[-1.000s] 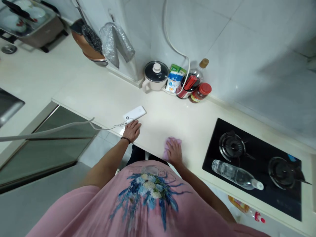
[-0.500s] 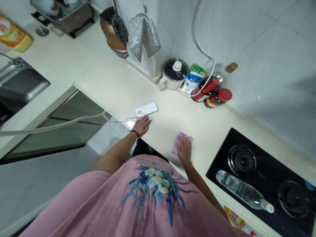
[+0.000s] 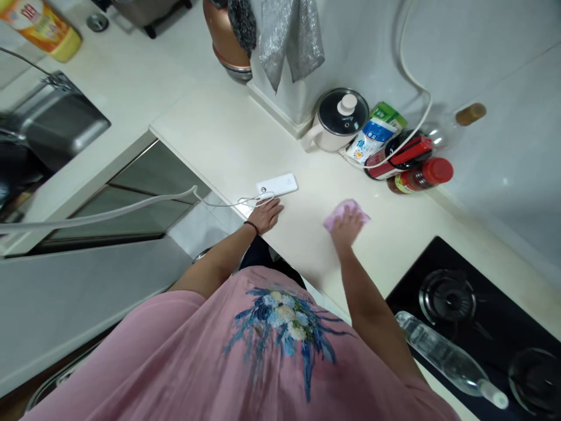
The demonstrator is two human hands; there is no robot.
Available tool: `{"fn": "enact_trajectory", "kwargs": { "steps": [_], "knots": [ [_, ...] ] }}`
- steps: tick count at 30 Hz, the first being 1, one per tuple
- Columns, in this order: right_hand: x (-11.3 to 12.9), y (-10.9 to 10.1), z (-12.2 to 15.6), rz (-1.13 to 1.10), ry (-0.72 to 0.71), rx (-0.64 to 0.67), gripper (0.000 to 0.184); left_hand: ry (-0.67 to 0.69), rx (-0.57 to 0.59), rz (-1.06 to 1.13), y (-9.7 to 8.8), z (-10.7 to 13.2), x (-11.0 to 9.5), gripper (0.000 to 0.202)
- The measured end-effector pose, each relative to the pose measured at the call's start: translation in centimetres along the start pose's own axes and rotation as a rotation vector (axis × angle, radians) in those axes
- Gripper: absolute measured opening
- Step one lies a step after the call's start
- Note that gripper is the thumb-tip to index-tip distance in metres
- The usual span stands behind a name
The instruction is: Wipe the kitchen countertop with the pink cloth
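My right hand point(image 3: 346, 229) presses a pink cloth point(image 3: 358, 211) flat on the white countertop point(image 3: 307, 225), its fingers over the fabric. To the left, my left hand point(image 3: 266, 216) rests at the counter's front edge, fingers stretched out and holding nothing. Just beyond those fingers lies a white power bank point(image 3: 283, 184) with a thin white cable point(image 3: 214, 204) running off to the left.
Along the wall stand a lidded electric pot point(image 3: 337, 126), a blue-and-white packet point(image 3: 370, 140), and a red-capped jar point(image 3: 421, 175). A black gas stove point(image 3: 491, 310) with a clear bottle point(image 3: 447, 354) is on the right. The sink point(image 3: 65, 128) is far left.
My right hand has pushed the pink cloth away from me across the counter, toward the wall. My left hand stays by the power bank. The view has shifted.
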State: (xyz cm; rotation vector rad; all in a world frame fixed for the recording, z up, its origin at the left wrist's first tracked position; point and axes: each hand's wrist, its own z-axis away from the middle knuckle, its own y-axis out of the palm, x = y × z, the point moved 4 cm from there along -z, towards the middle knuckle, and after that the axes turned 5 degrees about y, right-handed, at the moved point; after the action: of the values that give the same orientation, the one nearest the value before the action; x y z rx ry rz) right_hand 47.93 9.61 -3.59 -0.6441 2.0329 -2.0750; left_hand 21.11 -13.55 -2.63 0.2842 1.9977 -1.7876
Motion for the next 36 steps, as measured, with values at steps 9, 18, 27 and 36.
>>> {"fn": "enact_trajectory", "kwargs": {
  "steps": [9, 18, 27, 36],
  "knots": [
    [11.3, 0.4, 12.8, -0.121, -0.622, 0.312, 0.060, 0.034, -0.023, -0.015, -0.3, -0.1, -0.1, 0.047],
    [-11.5, -2.9, 14.0, 0.012, 0.030, -0.004, 0.062, 0.054, -0.063, 0.032, -0.4, -0.2, -0.2, 0.049],
    [-5.5, -1.9, 4.3, 0.001, 0.290, -0.137, 0.065, 0.056, -0.068, 0.019, -0.6, 0.0, -0.3, 0.047],
    [15.5, 1.5, 5.8, -0.030, -0.428, 0.194, 0.060, 0.054, -0.062, -0.020, -0.6, -0.1, -0.5, 0.049]
  ]
}}
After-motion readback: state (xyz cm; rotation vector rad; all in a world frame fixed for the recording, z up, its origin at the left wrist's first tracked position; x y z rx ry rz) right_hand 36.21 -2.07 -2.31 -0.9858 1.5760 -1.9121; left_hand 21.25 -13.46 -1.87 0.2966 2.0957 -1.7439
